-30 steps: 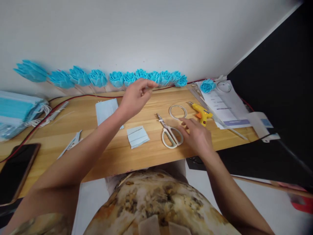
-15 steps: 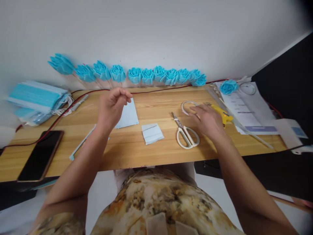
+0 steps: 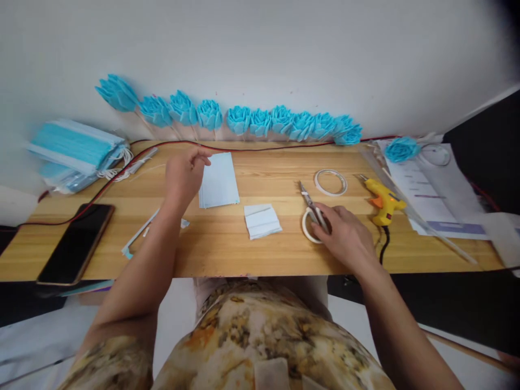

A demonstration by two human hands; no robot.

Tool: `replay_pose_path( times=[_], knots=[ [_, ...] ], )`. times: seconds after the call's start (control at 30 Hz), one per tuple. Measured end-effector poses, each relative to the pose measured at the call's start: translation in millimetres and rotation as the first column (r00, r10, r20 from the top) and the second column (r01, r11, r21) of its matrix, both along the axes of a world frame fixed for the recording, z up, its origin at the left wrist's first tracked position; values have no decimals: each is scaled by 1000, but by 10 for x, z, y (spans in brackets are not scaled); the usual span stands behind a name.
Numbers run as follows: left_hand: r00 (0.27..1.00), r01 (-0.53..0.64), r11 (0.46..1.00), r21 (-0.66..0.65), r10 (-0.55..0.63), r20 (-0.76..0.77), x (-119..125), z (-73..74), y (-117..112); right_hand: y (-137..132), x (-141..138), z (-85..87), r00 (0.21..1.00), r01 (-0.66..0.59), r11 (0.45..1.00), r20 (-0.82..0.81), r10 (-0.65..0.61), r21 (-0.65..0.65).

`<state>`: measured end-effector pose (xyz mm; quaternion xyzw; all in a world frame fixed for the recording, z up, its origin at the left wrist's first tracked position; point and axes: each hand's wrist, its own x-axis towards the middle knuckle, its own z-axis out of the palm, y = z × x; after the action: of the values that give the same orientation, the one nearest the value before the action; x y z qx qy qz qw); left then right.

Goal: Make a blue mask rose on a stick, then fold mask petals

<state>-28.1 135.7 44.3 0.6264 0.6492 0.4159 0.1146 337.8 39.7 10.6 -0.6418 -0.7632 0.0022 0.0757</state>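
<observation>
On the grainy wooden desk [image 3: 260,254] in the head view, the right hand [image 3: 345,235] lies curled over the white looped handles of the scissors [image 3: 311,214], steel blades pointing to 11 o'clock. At 9 o'clock the left hand [image 3: 182,176] hovers, fingers loosely bent, touching the flat pale-blue mask [image 3: 219,187]. A folded pleated piece [image 3: 262,220] lies between them. Tape ring [image 3: 331,181] and yellow glue gun [image 3: 384,200] sit at 2 o'clock; the gun's cord drops out of sight over the edge.

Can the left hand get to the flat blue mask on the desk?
Probably yes. The left hand hovers right beside the flat mask, its fingers near the mask's left edge. Nothing lies between them; the folded piece sits off to the right.
</observation>
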Motion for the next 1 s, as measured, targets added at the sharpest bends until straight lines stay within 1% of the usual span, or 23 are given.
replay_pose_path(
  times=[0.07,0.13,0.2,0.27,0.37,0.43,0.5,0.57,0.6,0.63,0.67,0.7,0.73,0.77,0.8,0.83,0.87,0.9,0.93,1.0],
  knots=[
    [985,-61,997,-52,51,-167,-100,-20,31,128,2,45,1000,-9,1000,9,9,17],
    [940,-139,980,-140,86,-331,-205,-70,66,235,13,125,999,-42,997,-12,43,66],
    [893,-215,952,-217,102,-438,-297,-141,103,324,-7,224,992,-95,988,-76,105,123],
    [873,-244,933,-264,94,-479,-350,-215,134,412,-95,316,970,-167,975,-153,189,146],
    [883,-215,927,-307,51,-466,-332,-296,167,586,-366,388,920,-305,947,-224,320,101],
    [896,-178,917,-356,1,-445,-272,-318,179,736,-593,376,879,-394,918,-277,389,40],
    [910,-141,916,-376,-30,-414,-199,-318,182,893,-802,323,830,-470,883,-348,436,-16],
    [948,-91,935,-343,-24,-317,-122,-295,172,1019,-955,246,784,-493,869,-457,421,-47],
    [976,-53,948,-313,-17,-217,-81,-276,160,1060,-1005,207,757,-479,875,-534,376,-64],
    [996,3,960,-282,-27,-80,-36,-253,141,1084,-1039,172,717,-455,887,-622,314,-77],
    [995,73,966,-247,-54,84,14,-228,117,1090,-1060,143,652,-442,892,-716,250,-91],
    [962,151,967,-206,-96,254,69,-202,86,1081,-1069,122,561,-452,886,-806,189,-106],
    [902,230,960,-157,-150,405,128,-177,50,1059,-1071,110,448,-490,864,-884,135,-116],
    [831,292,951,-103,-198,520,191,-154,10,1030,-1068,106,328,-552,825,-941,86,-117],
    [769,331,942,-57,-234,595,254,-136,-32,997,-1065,108,216,-619,778,-976,39,-106],
    [728,348,937,-27,-252,637,315,-121,-74,965,-1063,113,127,-667,740,-992,-5,-89],
    [707,354,935,-14,-258,659,370,-111,-113,936,-1064,120,68,-683,726,-997,-44,-79],
    [696,355,935,-10,-258,670,419,-105,-147,912,-1068,126,41,-669,738,-996,-78,-85],
    [688,354,935,-12,-252,680,459,-101,-175,895,-1074,130,37,-628,771,-994,-106,-105],
    [660,363,931,-29,-235,713,510,-98,-209,875,-1090,131,56,-510,845,-987,-152,-160]
  ],
)
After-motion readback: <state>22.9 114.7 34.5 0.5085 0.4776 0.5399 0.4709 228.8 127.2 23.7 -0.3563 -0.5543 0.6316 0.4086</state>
